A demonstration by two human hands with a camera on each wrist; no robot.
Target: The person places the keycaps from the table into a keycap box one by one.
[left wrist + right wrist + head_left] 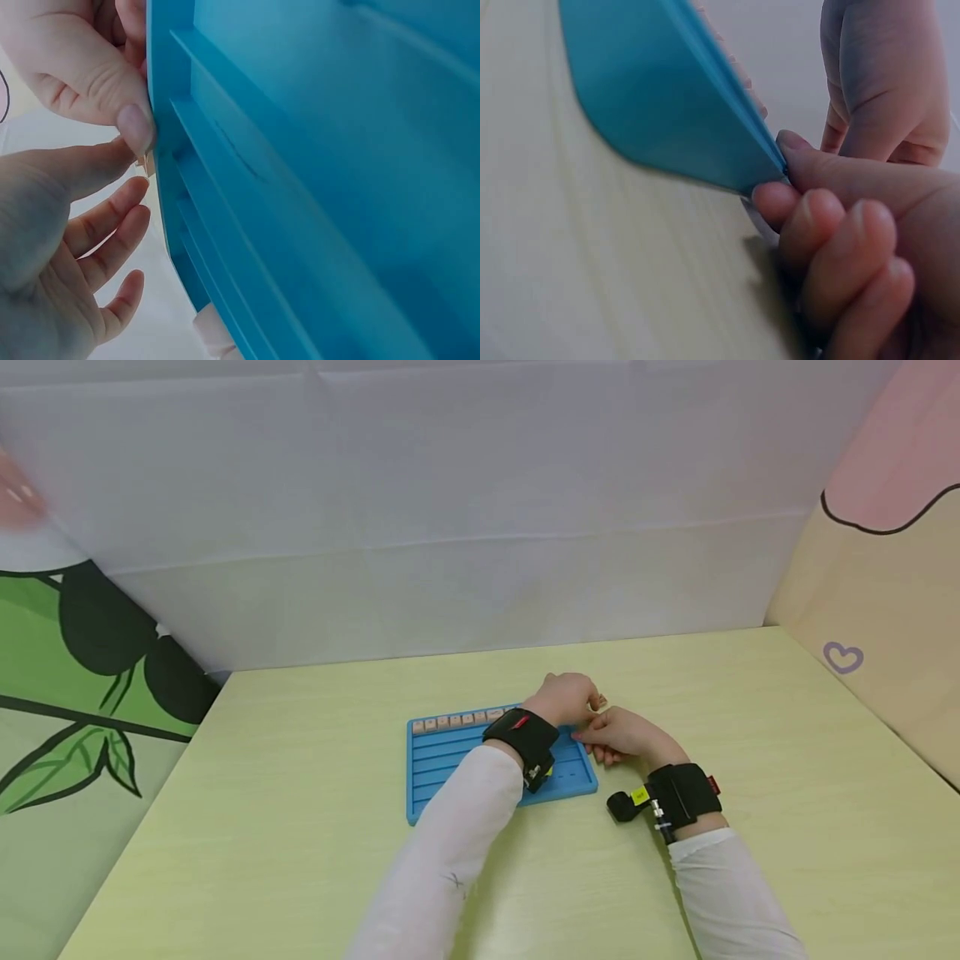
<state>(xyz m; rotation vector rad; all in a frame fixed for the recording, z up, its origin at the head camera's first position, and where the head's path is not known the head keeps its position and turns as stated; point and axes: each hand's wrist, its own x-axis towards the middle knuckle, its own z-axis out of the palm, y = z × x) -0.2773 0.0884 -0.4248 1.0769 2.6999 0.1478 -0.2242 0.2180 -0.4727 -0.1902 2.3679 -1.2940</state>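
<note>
A blue ridged tray [450, 764] lies on the table, slightly turned, with a row of small pale tiles [455, 720] along its far edge. My right hand [628, 735] pinches the tray's right edge between thumb and index finger; the right wrist view shows this grip at the blue rim [705, 112]. My left hand [566, 697] reaches across the tray's far right corner. Its thumb and index finger pinch a small tan piece [148, 163], mostly hidden by the fingertips and close to the tray's edge. The left forearm covers part of the tray.
The pale wooden table [300, 860] stretches around the tray. A white cloth wall [450, 527] stands behind it, with printed panels at the left and right. A blurred shape [17, 497], perhaps part of a finger, shows at the upper left edge.
</note>
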